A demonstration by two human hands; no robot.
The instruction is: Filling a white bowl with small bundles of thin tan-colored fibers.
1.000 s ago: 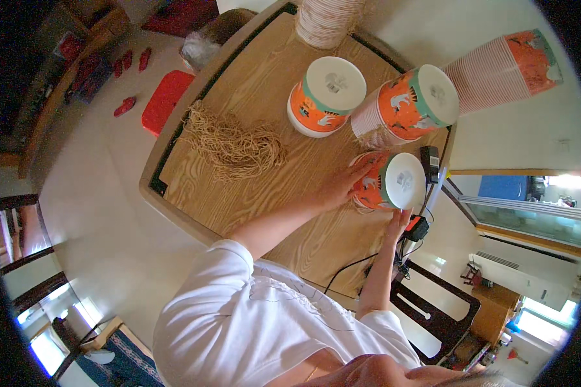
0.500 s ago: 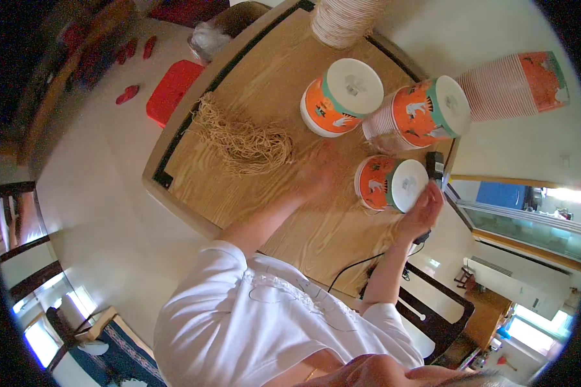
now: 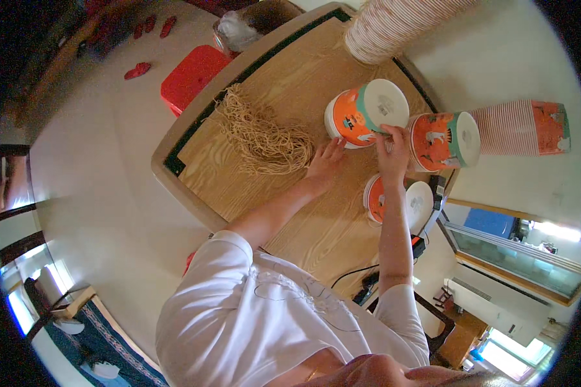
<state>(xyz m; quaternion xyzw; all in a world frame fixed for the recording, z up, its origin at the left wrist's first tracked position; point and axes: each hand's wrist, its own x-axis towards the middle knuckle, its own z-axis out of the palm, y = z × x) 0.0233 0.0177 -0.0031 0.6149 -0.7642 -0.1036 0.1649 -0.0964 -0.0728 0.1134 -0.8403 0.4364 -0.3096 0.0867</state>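
An upturned stack of orange and green paper buckets (image 3: 353,115) with a white base on top stands on the wooden table. My left hand (image 3: 328,162) reaches its lower edge with fingers outstretched, holding nothing. With bent fingers, my right hand (image 3: 395,149) grips the bucket's near right side by the green band. Close beside it on the right is a taller stack of the same buckets (image 3: 431,138). Under my right forearm sits a shorter stack (image 3: 419,205), partly hidden by the arm. Left of my left hand lies a tangled heap of tan twine (image 3: 265,138).
Tall nested bucket stacks rise at the far edge (image 3: 384,32) and at the right (image 3: 510,129). A black device (image 3: 418,245) with a cable lies at the table's near right. A red stool (image 3: 193,77) stands on the floor beyond the table's left edge.
My right hand has left the shorter stack and moved up and left to the middle bucket stack. My left hand has come to that stack's lower edge. The view has shifted slightly.
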